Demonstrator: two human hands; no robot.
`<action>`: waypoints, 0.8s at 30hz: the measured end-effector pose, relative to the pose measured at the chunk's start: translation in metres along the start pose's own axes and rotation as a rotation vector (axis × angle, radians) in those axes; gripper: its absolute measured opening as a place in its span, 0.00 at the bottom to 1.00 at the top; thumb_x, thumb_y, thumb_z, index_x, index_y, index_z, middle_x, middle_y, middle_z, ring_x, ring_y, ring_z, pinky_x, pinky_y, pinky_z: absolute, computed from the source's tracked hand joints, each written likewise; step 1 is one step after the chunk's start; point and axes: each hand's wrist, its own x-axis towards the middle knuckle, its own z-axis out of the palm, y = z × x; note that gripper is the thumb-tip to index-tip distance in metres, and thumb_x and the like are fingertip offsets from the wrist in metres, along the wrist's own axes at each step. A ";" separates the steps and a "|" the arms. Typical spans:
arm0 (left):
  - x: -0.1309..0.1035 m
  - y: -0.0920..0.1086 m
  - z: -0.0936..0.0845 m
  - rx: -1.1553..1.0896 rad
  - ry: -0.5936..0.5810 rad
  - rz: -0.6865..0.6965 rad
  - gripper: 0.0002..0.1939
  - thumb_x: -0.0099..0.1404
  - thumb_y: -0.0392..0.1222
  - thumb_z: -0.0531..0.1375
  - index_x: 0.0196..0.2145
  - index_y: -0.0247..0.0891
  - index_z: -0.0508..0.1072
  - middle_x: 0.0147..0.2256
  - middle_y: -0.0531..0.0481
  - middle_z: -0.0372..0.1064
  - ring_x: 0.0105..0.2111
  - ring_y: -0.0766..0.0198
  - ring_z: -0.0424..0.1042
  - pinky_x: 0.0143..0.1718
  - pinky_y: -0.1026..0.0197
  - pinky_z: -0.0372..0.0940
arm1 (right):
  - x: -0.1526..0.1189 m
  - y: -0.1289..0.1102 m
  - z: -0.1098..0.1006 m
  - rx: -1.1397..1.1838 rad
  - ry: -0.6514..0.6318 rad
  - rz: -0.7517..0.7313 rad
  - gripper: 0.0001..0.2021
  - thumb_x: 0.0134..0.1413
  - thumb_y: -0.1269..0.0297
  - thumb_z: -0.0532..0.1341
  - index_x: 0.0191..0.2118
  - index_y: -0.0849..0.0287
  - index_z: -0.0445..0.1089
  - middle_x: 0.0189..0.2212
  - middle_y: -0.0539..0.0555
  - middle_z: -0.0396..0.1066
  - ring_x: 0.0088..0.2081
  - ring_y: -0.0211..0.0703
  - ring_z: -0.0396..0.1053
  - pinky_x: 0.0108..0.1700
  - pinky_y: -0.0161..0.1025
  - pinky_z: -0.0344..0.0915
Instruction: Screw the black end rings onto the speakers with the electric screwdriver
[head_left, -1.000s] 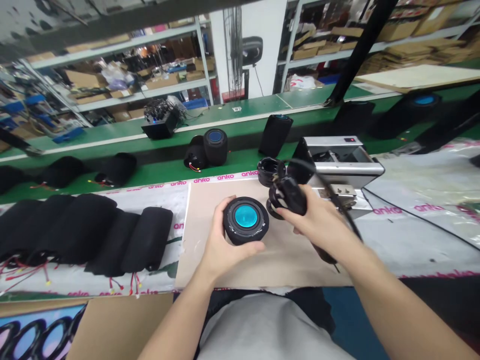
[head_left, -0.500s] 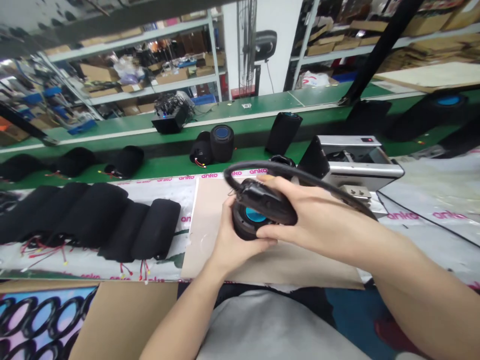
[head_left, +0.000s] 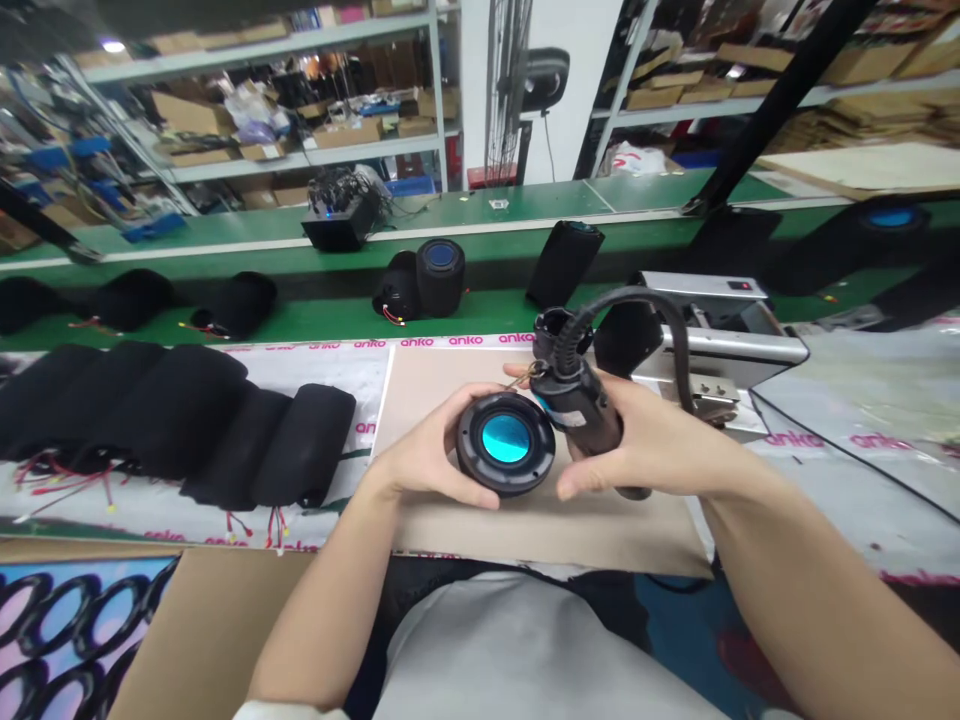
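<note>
A round black speaker (head_left: 505, 443) with a shiny blue disc in its end stands over the brown cardboard sheet (head_left: 600, 535). My left hand (head_left: 435, 450) is wrapped round its left side, thumb along the near rim. Just to the right, my right hand (head_left: 637, 435) grips a black handheld tool (head_left: 581, 405) with a thick ribbed cable at its top end. The tool is upright and tilted, beside the speaker. Behind it, an open black cylinder (head_left: 553, 325) is partly hidden by the cable.
Black fabric-covered cylinders (head_left: 307, 440) with red wires lie at left. A silver machine (head_left: 720, 330) stands at right. More speakers (head_left: 440, 275) sit on the green bench (head_left: 495, 310). At lower left, a box (head_left: 82, 620) holds black rings.
My right hand has moved the tool off the speaker to the right and turned it more upright. The speaker's blue disc is now fully uncovered. The view has shifted slightly.
</note>
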 end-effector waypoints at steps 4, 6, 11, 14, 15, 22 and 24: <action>-0.016 -0.004 0.010 0.031 0.107 -0.040 0.58 0.42 0.51 0.85 0.69 0.47 0.70 0.68 0.36 0.71 0.69 0.32 0.71 0.69 0.34 0.69 | -0.004 0.006 0.009 0.001 0.050 0.014 0.43 0.46 0.52 0.81 0.68 0.53 0.73 0.65 0.57 0.74 0.67 0.59 0.73 0.71 0.54 0.71; -0.032 -0.009 0.031 0.078 0.285 -0.012 0.60 0.48 0.54 0.84 0.73 0.49 0.64 0.71 0.36 0.66 0.73 0.33 0.65 0.74 0.34 0.63 | -0.008 0.005 0.014 -0.009 0.109 0.036 0.40 0.47 0.51 0.81 0.67 0.50 0.74 0.64 0.56 0.75 0.66 0.59 0.74 0.71 0.55 0.72; -0.054 -0.018 0.100 0.134 0.703 -0.051 0.69 0.54 0.56 0.82 0.78 0.55 0.43 0.77 0.35 0.53 0.77 0.36 0.59 0.74 0.34 0.63 | -0.021 0.000 0.033 -0.016 0.244 0.140 0.38 0.44 0.51 0.81 0.63 0.47 0.75 0.61 0.53 0.77 0.63 0.60 0.76 0.67 0.58 0.76; -0.048 -0.020 0.115 0.079 0.765 -0.072 0.66 0.56 0.56 0.82 0.76 0.56 0.42 0.73 0.35 0.60 0.72 0.39 0.69 0.71 0.38 0.69 | -0.029 -0.001 0.051 -0.015 0.375 0.172 0.36 0.45 0.50 0.80 0.61 0.48 0.76 0.59 0.54 0.78 0.62 0.62 0.77 0.63 0.59 0.79; -0.045 -0.020 0.114 0.088 0.775 -0.053 0.64 0.57 0.56 0.81 0.76 0.55 0.44 0.72 0.36 0.61 0.71 0.40 0.69 0.71 0.39 0.68 | -0.031 -0.001 0.057 -0.018 0.403 0.171 0.35 0.47 0.49 0.79 0.62 0.47 0.75 0.59 0.54 0.78 0.62 0.61 0.77 0.62 0.58 0.80; -0.049 -0.028 0.103 0.248 0.732 0.139 0.56 0.60 0.50 0.80 0.75 0.58 0.53 0.73 0.40 0.60 0.73 0.40 0.65 0.75 0.38 0.63 | -0.049 0.004 0.078 -0.183 0.507 -0.058 0.28 0.52 0.55 0.78 0.57 0.43 0.73 0.63 0.53 0.73 0.63 0.62 0.75 0.61 0.57 0.80; -0.050 -0.030 0.100 0.265 0.706 0.152 0.54 0.59 0.48 0.81 0.74 0.56 0.58 0.73 0.40 0.62 0.73 0.39 0.65 0.76 0.37 0.62 | -0.048 0.003 0.067 -0.194 0.447 -0.041 0.29 0.52 0.51 0.79 0.58 0.43 0.73 0.59 0.54 0.76 0.59 0.62 0.78 0.56 0.55 0.83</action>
